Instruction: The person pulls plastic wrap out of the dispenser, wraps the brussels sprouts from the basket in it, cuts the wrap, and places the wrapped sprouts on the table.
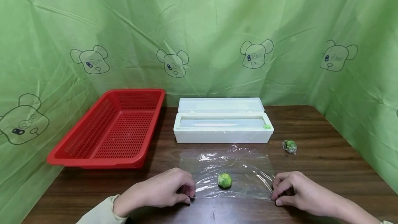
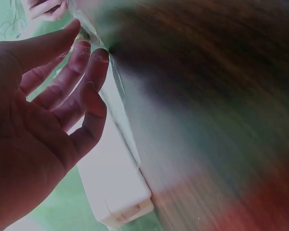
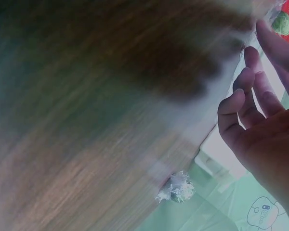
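A sheet of clear cling film [image 1: 211, 161] lies spread on the table, wrinkled and shiny. On it, towards the near edge, sits a small green Brussels sprout [image 1: 225, 180]. My left hand [image 1: 164, 187] pinches the film at its near left corner, thumb close to the fingertips. At the near right corner my right hand [image 1: 300, 191] pinches the film, and creases run from there. The right wrist view shows the film only faintly by the fingers [image 3: 250, 77]. Behind the sheet stands a white cling film dispenser box [image 1: 222, 136] with its lid raised.
A red perforated basket [image 1: 124, 132] stands at the left on the dark wooden table [image 1: 335, 155]. A second sprout wrapped in film [image 1: 290, 146] lies right of the dispenser. Green fabric [image 1: 205, 16] with bear-head drawings encloses the back and sides.
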Demonstrator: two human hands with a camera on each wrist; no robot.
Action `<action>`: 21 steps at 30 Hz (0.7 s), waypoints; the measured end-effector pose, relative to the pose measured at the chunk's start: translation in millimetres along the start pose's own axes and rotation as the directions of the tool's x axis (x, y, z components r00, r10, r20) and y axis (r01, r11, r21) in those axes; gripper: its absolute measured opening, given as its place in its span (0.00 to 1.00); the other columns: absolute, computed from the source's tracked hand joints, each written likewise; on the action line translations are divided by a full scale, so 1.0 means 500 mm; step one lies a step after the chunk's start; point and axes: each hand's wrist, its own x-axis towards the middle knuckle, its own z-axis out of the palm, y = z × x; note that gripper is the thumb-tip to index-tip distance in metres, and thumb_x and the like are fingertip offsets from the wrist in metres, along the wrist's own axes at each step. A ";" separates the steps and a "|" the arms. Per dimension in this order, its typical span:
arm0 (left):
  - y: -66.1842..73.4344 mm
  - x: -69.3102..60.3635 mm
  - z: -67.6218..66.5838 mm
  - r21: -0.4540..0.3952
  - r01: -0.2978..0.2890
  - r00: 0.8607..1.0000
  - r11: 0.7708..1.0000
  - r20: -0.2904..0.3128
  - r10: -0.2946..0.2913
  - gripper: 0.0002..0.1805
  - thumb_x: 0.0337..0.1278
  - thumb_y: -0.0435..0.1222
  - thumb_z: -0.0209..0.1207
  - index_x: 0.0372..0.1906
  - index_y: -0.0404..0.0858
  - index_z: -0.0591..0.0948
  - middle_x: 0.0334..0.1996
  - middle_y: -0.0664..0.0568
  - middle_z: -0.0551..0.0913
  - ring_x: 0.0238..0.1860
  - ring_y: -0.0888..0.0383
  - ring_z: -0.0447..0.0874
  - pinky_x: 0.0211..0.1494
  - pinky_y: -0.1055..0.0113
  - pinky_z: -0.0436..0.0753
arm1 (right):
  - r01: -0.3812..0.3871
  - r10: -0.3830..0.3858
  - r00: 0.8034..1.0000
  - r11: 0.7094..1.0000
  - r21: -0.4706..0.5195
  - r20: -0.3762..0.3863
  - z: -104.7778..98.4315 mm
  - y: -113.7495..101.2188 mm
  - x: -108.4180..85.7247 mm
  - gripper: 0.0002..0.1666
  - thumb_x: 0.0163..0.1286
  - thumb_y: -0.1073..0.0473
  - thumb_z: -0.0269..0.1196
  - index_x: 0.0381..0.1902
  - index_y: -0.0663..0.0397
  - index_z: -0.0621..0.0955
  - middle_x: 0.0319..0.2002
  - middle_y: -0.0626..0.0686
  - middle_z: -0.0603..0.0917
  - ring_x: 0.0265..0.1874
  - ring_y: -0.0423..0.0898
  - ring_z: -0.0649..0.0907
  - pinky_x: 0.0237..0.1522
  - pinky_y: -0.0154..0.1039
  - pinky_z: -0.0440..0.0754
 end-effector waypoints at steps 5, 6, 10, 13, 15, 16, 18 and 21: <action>0.002 -0.005 -0.003 0.015 0.007 0.999 1.000 -0.038 -0.006 0.11 0.60 0.34 0.74 0.32 0.53 0.83 0.30 0.73 0.77 0.32 0.77 0.75 0.37 0.80 0.77 | 0.016 -0.016 1.000 1.000 0.004 -0.008 -0.002 -0.001 0.002 0.15 0.65 0.67 0.75 0.39 0.37 0.90 0.37 0.38 0.84 0.36 0.35 0.83 0.36 0.29 0.80; 0.003 -0.006 -0.004 0.019 0.012 0.999 1.000 -0.045 -0.011 0.12 0.60 0.34 0.74 0.31 0.53 0.83 0.30 0.73 0.77 0.32 0.76 0.75 0.37 0.80 0.77 | 0.016 -0.016 1.000 1.000 0.006 -0.013 -0.004 -0.003 0.003 0.15 0.65 0.68 0.75 0.38 0.37 0.90 0.38 0.38 0.84 0.37 0.35 0.83 0.36 0.29 0.80; 0.004 -0.009 -0.010 0.023 0.038 0.997 0.999 -0.062 -0.037 0.13 0.61 0.34 0.74 0.31 0.54 0.83 0.29 0.73 0.77 0.32 0.75 0.76 0.38 0.78 0.78 | -0.006 0.006 1.000 1.000 0.001 -0.031 -0.014 -0.013 0.010 0.19 0.65 0.70 0.74 0.37 0.35 0.88 0.38 0.37 0.85 0.38 0.36 0.84 0.38 0.31 0.81; 0.003 -0.010 -0.014 0.009 0.056 0.995 0.998 -0.077 -0.055 0.13 0.61 0.34 0.74 0.30 0.54 0.82 0.29 0.73 0.77 0.32 0.74 0.76 0.38 0.76 0.78 | -0.023 0.022 0.999 1.000 -0.018 -0.042 -0.022 -0.017 0.015 0.20 0.64 0.70 0.74 0.36 0.34 0.88 0.39 0.36 0.86 0.38 0.36 0.84 0.40 0.32 0.81; 0.000 -0.011 -0.015 -0.004 0.064 0.994 0.998 -0.091 -0.064 0.13 0.60 0.34 0.74 0.30 0.54 0.82 0.28 0.73 0.77 0.31 0.73 0.76 0.37 0.76 0.79 | -0.020 0.019 0.998 0.999 -0.026 -0.053 -0.026 -0.015 0.017 0.19 0.64 0.70 0.74 0.37 0.35 0.88 0.38 0.37 0.86 0.39 0.37 0.85 0.41 0.33 0.82; -0.001 -0.012 -0.016 -0.010 0.068 0.993 0.998 -0.098 -0.069 0.13 0.61 0.34 0.74 0.29 0.54 0.82 0.28 0.73 0.77 0.31 0.73 0.76 0.37 0.76 0.79 | -0.020 0.019 0.998 1.000 -0.023 -0.056 -0.028 -0.013 0.018 0.19 0.64 0.71 0.74 0.37 0.36 0.88 0.38 0.38 0.87 0.38 0.38 0.85 0.41 0.33 0.82; -0.004 -0.013 -0.017 -0.018 0.071 0.991 0.997 -0.114 -0.073 0.14 0.61 0.34 0.74 0.29 0.53 0.81 0.28 0.72 0.77 0.31 0.73 0.75 0.36 0.75 0.79 | -0.030 0.029 0.998 0.999 -0.014 -0.060 -0.032 -0.012 0.020 0.19 0.64 0.71 0.74 0.38 0.37 0.88 0.38 0.39 0.87 0.38 0.38 0.85 0.42 0.34 0.82; -0.009 -0.013 -0.020 -0.036 0.075 0.988 0.997 -0.135 -0.079 0.14 0.61 0.34 0.74 0.28 0.53 0.81 0.27 0.72 0.77 0.30 0.72 0.75 0.35 0.74 0.80 | -0.079 0.079 0.995 0.997 0.012 -0.056 -0.037 -0.011 0.020 0.17 0.66 0.71 0.72 0.38 0.38 0.88 0.37 0.40 0.88 0.38 0.39 0.86 0.41 0.34 0.83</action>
